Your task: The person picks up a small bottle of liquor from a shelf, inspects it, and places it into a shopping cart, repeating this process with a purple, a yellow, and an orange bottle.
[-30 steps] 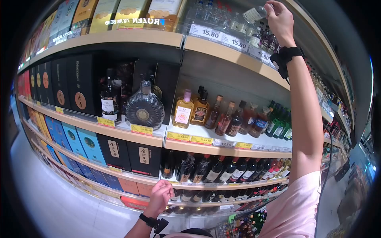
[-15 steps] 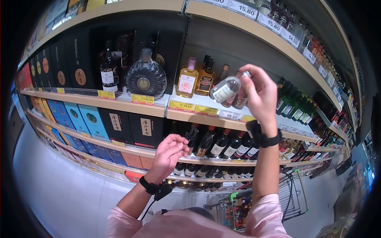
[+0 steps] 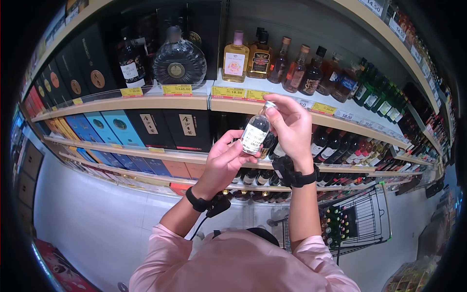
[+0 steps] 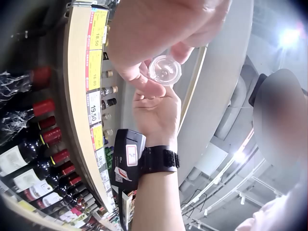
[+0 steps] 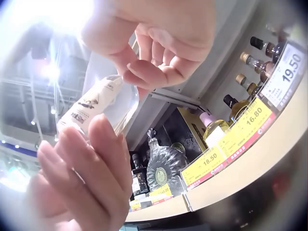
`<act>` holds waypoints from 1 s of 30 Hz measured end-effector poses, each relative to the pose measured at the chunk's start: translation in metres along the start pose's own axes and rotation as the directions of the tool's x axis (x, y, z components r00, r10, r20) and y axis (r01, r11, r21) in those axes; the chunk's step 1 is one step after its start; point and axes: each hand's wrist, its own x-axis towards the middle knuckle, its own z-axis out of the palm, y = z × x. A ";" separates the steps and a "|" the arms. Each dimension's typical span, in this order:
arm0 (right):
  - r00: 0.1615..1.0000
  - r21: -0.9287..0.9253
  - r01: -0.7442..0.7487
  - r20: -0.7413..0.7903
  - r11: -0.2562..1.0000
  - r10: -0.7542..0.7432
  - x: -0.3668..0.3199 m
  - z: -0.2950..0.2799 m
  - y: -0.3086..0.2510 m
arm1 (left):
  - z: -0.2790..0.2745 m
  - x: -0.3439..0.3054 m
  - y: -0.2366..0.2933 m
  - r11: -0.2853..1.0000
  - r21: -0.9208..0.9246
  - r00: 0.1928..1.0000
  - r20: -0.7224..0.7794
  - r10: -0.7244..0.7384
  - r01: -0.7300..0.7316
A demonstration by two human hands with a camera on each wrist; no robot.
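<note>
At the left, black gift boxes [image 3: 92, 63] stand on the upper shelf [image 3: 121, 103], with a round glass decanter [image 3: 179, 61] just beside them. The left forearm rises from a pink sleeve [image 3: 160, 253] with the wrist bent back. The left hand [image 3: 224, 163] grips the lower part of a small clear bottle [image 3: 255, 134] with a white label, thumb and fingertips curled against its base. The bottle is held in the air in front of the shelves, slightly tilted, its cap up near the yellow price tags [image 3: 228, 92]. The right hand [image 3: 292, 129] sits on a nearly upright forearm and pinches the bottle's neck between thumb and fingers. Dark wine bottles [image 3: 335, 146] fill the shelf behind it, and a shopping cart [image 3: 355, 226] stands at the lower right.
</note>
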 end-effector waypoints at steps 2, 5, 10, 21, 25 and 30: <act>0.999 0.021 -0.032 -0.005 0.999 0.032 -0.006 0.001 -0.001 | 0.003 -0.005 -0.002 1.000 -0.009 1.000 -0.003 -0.007 0.007; 0.995 0.132 -0.095 0.053 0.987 0.089 -0.012 0.003 -0.003 | 0.005 -0.011 -0.005 0.995 -0.090 0.999 0.020 -0.040 0.042; 0.984 0.192 -0.063 0.178 0.979 0.028 -0.022 -0.004 0.022 | -0.003 -0.016 -0.020 1.000 -0.023 0.998 0.056 0.003 -0.002; 0.980 0.174 -0.201 0.031 0.964 0.199 -0.033 0.004 0.064 | -0.040 -0.015 -0.047 0.969 0.227 0.983 -0.127 0.132 -0.101; 0.964 0.111 -0.253 0.111 0.961 0.241 -0.035 0.003 0.072 | -0.053 -0.027 -0.055 0.978 0.204 0.981 -0.173 0.088 -0.052; 0.953 0.115 -0.294 0.104 0.949 0.283 -0.040 0.001 0.079 | -0.064 -0.036 -0.061 0.951 0.307 0.988 -0.150 0.032 0.015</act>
